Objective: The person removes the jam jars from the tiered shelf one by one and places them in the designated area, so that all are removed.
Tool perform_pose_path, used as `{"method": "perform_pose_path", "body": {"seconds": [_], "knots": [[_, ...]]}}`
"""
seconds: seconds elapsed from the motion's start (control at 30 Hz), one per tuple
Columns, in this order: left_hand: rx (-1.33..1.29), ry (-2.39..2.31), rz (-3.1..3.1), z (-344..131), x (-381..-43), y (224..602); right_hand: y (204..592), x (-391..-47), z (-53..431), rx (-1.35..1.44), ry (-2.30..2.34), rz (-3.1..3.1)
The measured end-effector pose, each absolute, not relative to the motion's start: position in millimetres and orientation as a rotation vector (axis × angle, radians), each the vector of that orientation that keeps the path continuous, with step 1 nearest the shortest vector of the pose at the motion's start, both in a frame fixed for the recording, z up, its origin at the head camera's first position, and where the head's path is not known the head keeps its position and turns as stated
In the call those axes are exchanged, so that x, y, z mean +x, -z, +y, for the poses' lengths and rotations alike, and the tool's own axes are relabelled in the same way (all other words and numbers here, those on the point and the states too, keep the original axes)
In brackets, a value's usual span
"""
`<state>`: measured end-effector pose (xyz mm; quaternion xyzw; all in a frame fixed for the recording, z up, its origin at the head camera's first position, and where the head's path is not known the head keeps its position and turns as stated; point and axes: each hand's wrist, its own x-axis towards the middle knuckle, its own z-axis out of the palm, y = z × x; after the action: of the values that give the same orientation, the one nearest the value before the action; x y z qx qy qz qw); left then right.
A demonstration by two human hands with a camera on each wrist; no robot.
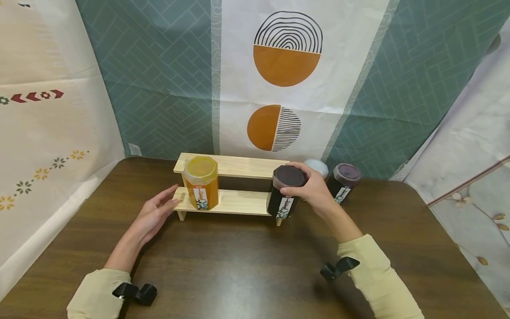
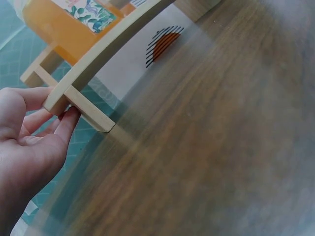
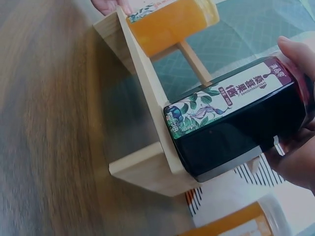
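A two-tier wooden shelf [image 1: 243, 202] stands at the back of the table. My left hand [image 1: 153, 217] pinches the left end of its lower board, fingers on both faces of the wood in the left wrist view. Close beside that hand, an orange jar [image 1: 207, 192] with a yellowish lid sits on the lower tier. My right hand [image 1: 314, 188] grips a dark jar of jam [image 3: 236, 118] from above, around its lid. The dark jar is at the right end of the lower tier, its base against the board in the right wrist view.
Right of the shelf stand a second dark jar [image 1: 345, 179] and a white-lidded jar [image 1: 316, 167], mostly hidden behind my right hand; its contents look orange in the right wrist view. A patterned cloth [image 1: 167, 88] hangs behind the brown table [image 1: 223, 266].
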<state>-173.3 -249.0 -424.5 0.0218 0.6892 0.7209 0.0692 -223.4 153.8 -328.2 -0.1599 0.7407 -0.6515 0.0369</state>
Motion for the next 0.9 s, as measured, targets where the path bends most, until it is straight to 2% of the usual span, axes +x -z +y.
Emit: {"method": "perform_pose_path", "body": {"seconds": [0.63, 0.9], "knots": [[0.073, -2.174, 2.075, -249.6, -173.5, 426.3, 324.8, -215.6, 210.4, -0.382, 1.928, 2.382], [0.062, -2.175, 2.065, -249.7, -173.3, 425.5, 340.2, -217.7, 226.2, -0.364, 1.840, 2.449]]}}
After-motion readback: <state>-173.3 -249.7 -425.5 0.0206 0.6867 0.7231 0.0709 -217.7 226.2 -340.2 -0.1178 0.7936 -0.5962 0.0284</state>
